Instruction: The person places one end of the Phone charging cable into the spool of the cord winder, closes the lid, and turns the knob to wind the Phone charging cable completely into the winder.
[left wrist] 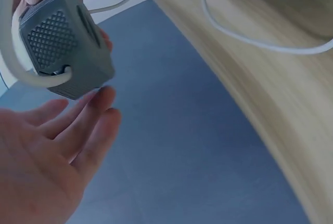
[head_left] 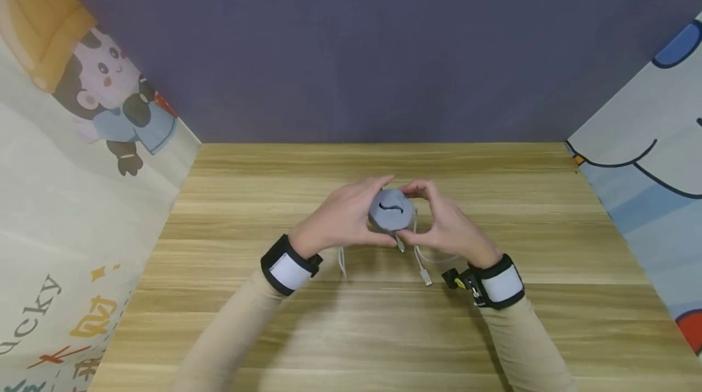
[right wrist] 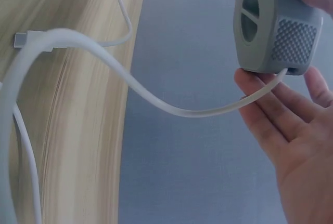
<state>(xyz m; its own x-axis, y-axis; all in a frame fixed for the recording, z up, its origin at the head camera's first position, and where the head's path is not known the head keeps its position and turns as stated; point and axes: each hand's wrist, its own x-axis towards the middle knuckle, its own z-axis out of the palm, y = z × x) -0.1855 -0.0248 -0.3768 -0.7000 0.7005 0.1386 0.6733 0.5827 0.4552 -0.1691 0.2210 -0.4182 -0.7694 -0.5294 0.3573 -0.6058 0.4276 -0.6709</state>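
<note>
In the head view we faced a slate-blue backdrop (head_left: pixel 351 44) at twelve o'clock, beyond a wood-grain tabletop (head_left: pixel 247 197). The grey cable winder (head_left: pixel 385 220) was held up slightly toward four o'clock from centre. The left hand (head_left: pixel 348 212) pinched it from nine o'clock and the right hand (head_left: pixel 450 224) from three. A USB plug (head_left: pixel 425 277) on a white cable (head_left: pixel 419 256) hung or lay toward its five o'clock. We judged the step in hand to be handling the winder with its cable; the next move, we thought, called for a steady grip and slack kept clear of the fingers.

In the left wrist view we saw the winder at ten o'clock, the cable entering a notch beside its textured panel.

In the right wrist view it stood at two o'clock, right fingers beneath. It was the only container we saw; how much cable it held, we could not tell.
</note>
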